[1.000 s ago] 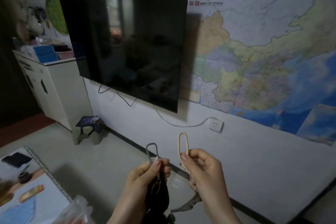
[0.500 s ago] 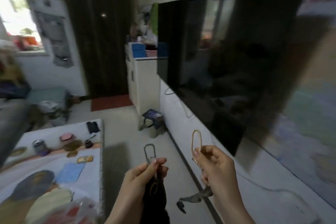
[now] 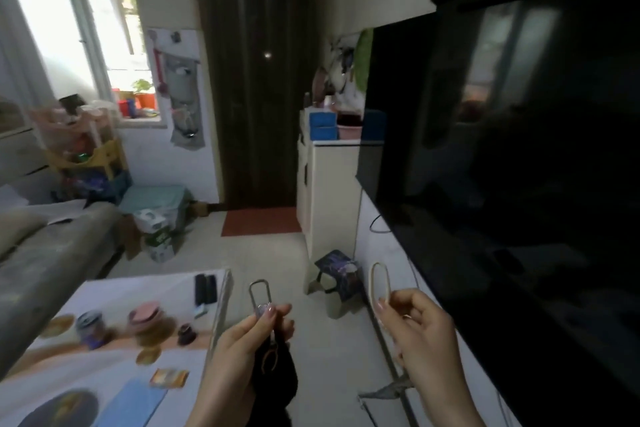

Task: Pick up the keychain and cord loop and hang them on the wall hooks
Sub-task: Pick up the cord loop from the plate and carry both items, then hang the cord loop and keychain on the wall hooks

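Note:
My left hand [image 3: 242,347] pinches the keychain [image 3: 260,295], whose metal clasp loop stands upright above my fingers while a black pouch hangs below them. My right hand [image 3: 420,333] holds the beige cord loop [image 3: 380,282] upright, and a grey strap end dangles beneath that hand. Both hands are raised in front of me at the bottom centre. On the far right wall, items hang beside a green object [image 3: 363,55]; I cannot make out the hooks themselves.
A large black TV [image 3: 502,149] fills the wall on my right. A white cabinet [image 3: 329,191] stands ahead against that wall with a small stool [image 3: 337,270] before it. A table [image 3: 114,291] with a can and small items sits at my left. A dark curtained doorway [image 3: 256,87] lies ahead.
My view has swung left, from the wall map and TV toward the doorway, window and cabinet. Both hands keep the same grip and the same pose in front of me.

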A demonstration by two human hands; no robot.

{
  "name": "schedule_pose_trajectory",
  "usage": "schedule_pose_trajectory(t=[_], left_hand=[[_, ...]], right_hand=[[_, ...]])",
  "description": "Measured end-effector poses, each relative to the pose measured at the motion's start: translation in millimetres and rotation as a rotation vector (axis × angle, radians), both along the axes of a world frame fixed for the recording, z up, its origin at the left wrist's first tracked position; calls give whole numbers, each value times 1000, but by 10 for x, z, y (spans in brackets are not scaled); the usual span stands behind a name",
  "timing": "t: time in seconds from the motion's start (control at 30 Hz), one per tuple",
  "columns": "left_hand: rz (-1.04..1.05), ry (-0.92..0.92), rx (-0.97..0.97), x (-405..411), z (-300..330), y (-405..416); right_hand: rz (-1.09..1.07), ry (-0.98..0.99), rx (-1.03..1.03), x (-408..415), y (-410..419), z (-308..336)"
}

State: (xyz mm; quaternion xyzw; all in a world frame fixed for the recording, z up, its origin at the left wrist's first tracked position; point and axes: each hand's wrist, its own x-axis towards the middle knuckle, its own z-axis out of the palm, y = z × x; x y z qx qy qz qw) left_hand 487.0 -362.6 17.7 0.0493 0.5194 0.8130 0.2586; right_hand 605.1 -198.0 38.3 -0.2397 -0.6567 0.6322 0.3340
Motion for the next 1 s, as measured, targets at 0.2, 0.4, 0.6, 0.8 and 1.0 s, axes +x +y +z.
schedule_pose_trajectory(t=[0.2, 0.4, 0.6, 0.8, 1.0], left_hand=[[-40, 79, 4, -1109, 225, 843], [-64, 113, -116, -2397, 201, 1294], [-56, 159, -122, -3849, 460, 2222], [-63, 168, -117, -5298, 689, 2911], [-81, 179, -28, -6802, 795, 3520]], right_hand=[[-32, 83, 8, -1109, 1018, 235], [0, 119, 38, -2535, 1908, 274], [50, 198, 6, -4151, 2774, 431], [63, 208, 38, -5715, 3474, 796], [28, 251, 68, -7118, 4011, 878]])
